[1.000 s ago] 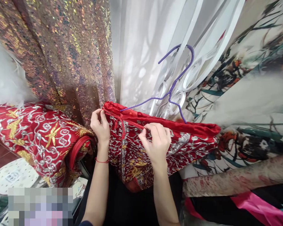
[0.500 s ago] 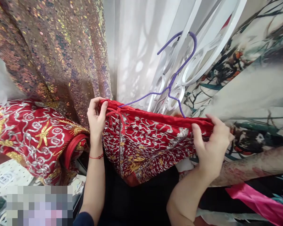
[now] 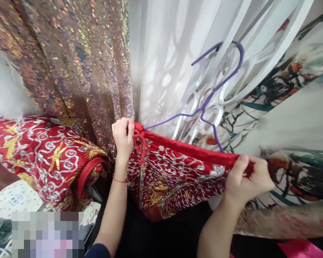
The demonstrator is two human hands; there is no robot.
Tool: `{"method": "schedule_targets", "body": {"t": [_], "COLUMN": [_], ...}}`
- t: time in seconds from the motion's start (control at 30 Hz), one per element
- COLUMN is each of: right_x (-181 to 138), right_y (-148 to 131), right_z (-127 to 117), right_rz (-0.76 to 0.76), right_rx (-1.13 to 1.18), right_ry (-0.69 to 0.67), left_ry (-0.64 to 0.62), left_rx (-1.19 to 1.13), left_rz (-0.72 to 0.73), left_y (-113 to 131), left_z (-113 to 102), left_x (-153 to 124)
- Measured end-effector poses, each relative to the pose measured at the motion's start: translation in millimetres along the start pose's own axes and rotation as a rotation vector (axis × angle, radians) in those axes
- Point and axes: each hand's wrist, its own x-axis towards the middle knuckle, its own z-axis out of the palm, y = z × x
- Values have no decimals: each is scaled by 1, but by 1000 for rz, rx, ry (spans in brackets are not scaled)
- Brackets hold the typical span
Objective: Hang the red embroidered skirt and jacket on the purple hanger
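Stretched between both hands is a red embroidered skirt (image 3: 174,168) with silver swirls and gold motifs. My left hand (image 3: 123,134) is closed on one end of its plain red waistband, beside a tied red cord (image 3: 142,143). At the other end my right hand (image 3: 249,175) grips the waistband with thumb and fingers. A purple hanger (image 3: 204,107) has its lower part inside the waist opening, hidden by the cloth. Its hook stands up in front of white openwork. The lower part of the skirt hangs in folds over my dark-clothed lap.
Left lies a rolled red embroidered garment (image 3: 51,154). Behind it hangs a sequined curtain (image 3: 83,64). White openwork panels (image 3: 274,53) stand behind the hanger, with patterned fabric (image 3: 312,172) at right. Something pink (image 3: 304,249) lies at lower right.
The view has shifted a little. My right hand has closed more tightly on the waistband and sits lower, and the waistband now slants down to the right and looks tauter.
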Motion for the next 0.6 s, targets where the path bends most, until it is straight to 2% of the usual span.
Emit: {"method": "schedule_targets", "body": {"t": [0.13,0.33,0.5,0.6], "right_x": [-5,-7,-7,-2], "right_y": [6,4,3,-8], "right_z": [-12,-22,-20,-15], "right_rz": [-38,-45,-11,32], "right_rx": [-27,-34,-64,-53], "right_ry": [-47,-33,-58,-75], "left_ry": [2,-4,49,18], "left_rx": [48,49,9,-61], "left_rz": [2,15,3,-30], "left_y": [6,6,8,19], "left_z": [-7,-8,-6,-9], "left_x": [-13,-16,-21,-31]}}
